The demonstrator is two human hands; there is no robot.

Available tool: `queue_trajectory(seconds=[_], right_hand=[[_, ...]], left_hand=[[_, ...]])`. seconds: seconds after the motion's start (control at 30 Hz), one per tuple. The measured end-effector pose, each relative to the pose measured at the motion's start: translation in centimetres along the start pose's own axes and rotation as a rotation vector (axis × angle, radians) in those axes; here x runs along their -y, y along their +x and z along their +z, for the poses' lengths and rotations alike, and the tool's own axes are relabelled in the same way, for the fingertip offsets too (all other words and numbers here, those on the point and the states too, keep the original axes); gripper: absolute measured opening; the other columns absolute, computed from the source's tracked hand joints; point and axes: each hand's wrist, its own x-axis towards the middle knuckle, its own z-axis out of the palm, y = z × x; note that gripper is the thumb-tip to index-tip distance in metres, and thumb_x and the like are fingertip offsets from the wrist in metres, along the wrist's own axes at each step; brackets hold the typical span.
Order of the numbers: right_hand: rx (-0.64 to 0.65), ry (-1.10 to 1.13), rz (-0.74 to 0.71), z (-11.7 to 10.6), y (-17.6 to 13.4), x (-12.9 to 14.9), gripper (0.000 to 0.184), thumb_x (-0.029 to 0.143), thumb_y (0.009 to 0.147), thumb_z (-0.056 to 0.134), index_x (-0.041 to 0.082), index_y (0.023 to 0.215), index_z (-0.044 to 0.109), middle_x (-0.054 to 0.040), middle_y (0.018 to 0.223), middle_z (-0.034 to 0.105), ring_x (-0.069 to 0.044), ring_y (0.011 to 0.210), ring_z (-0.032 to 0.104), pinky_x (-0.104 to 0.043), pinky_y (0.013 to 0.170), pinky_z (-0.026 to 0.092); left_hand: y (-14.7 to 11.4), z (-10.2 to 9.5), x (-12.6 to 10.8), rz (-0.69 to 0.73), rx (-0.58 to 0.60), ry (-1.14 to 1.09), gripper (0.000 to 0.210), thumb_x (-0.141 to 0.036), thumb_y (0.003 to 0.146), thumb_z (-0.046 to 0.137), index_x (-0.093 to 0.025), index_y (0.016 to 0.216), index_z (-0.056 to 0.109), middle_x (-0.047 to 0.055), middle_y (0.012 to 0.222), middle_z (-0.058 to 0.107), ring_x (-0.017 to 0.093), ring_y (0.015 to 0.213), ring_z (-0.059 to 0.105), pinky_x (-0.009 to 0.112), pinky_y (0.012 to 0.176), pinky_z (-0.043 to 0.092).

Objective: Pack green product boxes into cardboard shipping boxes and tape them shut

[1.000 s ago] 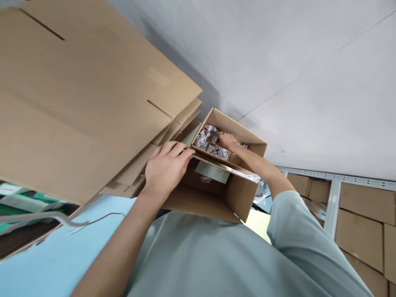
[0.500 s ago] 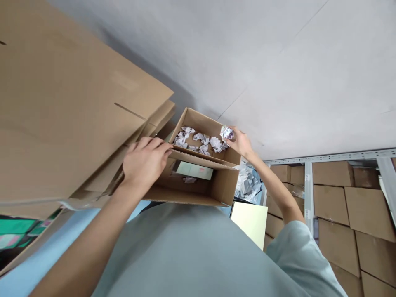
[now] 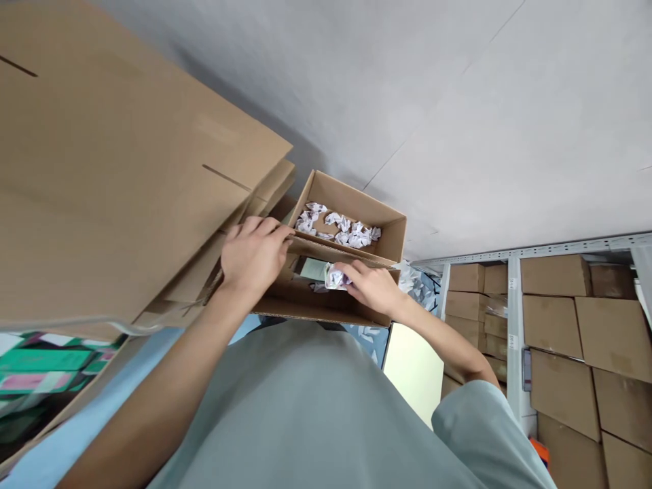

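Note:
My right hand (image 3: pixel 375 291) pinches a crumpled paper ball (image 3: pixel 336 277) over the opening of the near cardboard box (image 3: pixel 300 307). Inside that box, partly behind the hand, are a pale green flat item (image 3: pixel 312 268) and another bit of crumpled paper (image 3: pixel 318 288). The far cardboard box (image 3: pixel 359 197) stands right behind it, with several crumpled paper pieces (image 3: pixel 356 234) spread over its bottom. At the left corner where the two boxes meet, my left hand (image 3: pixel 255 252) has its fingers curled on the near box's edge.
Large flattened cardboard sheets (image 3: pixel 127 170) lean at the left, close to my left hand. A grey wall (image 3: pixel 458 136) rises behind the boxes. To the right are a pale yellow-green panel (image 3: pixel 415 373), loose crumpled paper (image 3: pixel 420 288) and a metal rack (image 3: pixel 515 339) stacked with cartons (image 3: pixel 553 326).
My right hand has carried the paper ball from above the far box's right side, toward me and left, to the near box's opening. The left hand stays at the box corner.

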Motion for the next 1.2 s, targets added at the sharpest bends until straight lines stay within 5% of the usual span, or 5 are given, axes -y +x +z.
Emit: queue_trajectory(seconds=[0.2, 0.37, 0.6, 0.87, 1.2], right_hand=[[0.120, -0.214, 0.053, 2.0, 2.0, 0.2, 0.072, 0.006, 0.106, 0.036, 0.028, 0.175, 0.038, -0.0170, 0.139, 0.071, -0.025, 0.084, 0.081, -0.038, 0.074, 0.066], [0.059, -0.096, 0.064, 0.1, 1.0, -0.7, 0.053, 0.031, 0.117, 0.041, 0.025, 0.170, 0.046, -0.0167, 0.135, 0.075, -0.027, 0.096, 0.081, -0.034, 0.079, 0.064], [-0.032, -0.076, 0.233, -2.2, 6.5, -8.4, 0.044, 0.041, 0.120, 0.039, 0.021, 0.157, 0.054, -0.0162, 0.141, 0.075, -0.032, 0.112, 0.079, -0.035, 0.088, 0.059], [0.450, -0.144, 0.226, 6.4, 18.0, -16.8, 0.069, 0.041, 0.100, 0.082, 0.016, 0.158, 0.054, -0.0235, 0.145, 0.074, -0.038, 0.133, 0.073, -0.043, 0.107, 0.060], [0.463, -0.135, 0.186, 11.9, 21.9, -17.1, 0.079, 0.033, 0.101, 0.079, 0.016, 0.170, 0.043, -0.0256, 0.147, 0.072, -0.038, 0.135, 0.073, -0.046, 0.108, 0.060]], left_hand=[[-0.1, 0.0, 0.2, -0.013, 0.021, -0.032, 0.033, -0.030, 0.106, 0.051, -0.026, 0.114, 0.082, 0.015, 0.115, 0.076, 0.039, 0.123, 0.062, 0.053, 0.099, 0.045], [-0.1, 0.1, 0.2, -0.032, 0.030, -0.059, 0.032, -0.028, 0.104, 0.053, -0.027, 0.117, 0.083, 0.015, 0.118, 0.075, 0.040, 0.125, 0.062, 0.054, 0.102, 0.044], [0.0, -0.2, 0.2, -0.018, 0.043, 0.023, 0.032, -0.029, 0.107, 0.050, -0.027, 0.116, 0.081, 0.013, 0.120, 0.078, 0.039, 0.124, 0.063, 0.053, 0.097, 0.046], [0.2, 0.1, 0.8, 0.101, -0.097, 0.207, 0.024, -0.028, 0.110, 0.055, -0.028, 0.109, 0.078, 0.005, 0.111, 0.082, 0.030, 0.107, 0.066, 0.044, 0.085, 0.046], [0.3, 0.2, 0.7, 0.094, -0.099, 0.272, 0.022, -0.024, 0.112, 0.056, -0.026, 0.111, 0.078, 0.004, 0.111, 0.082, 0.027, 0.105, 0.067, 0.042, 0.086, 0.044]])
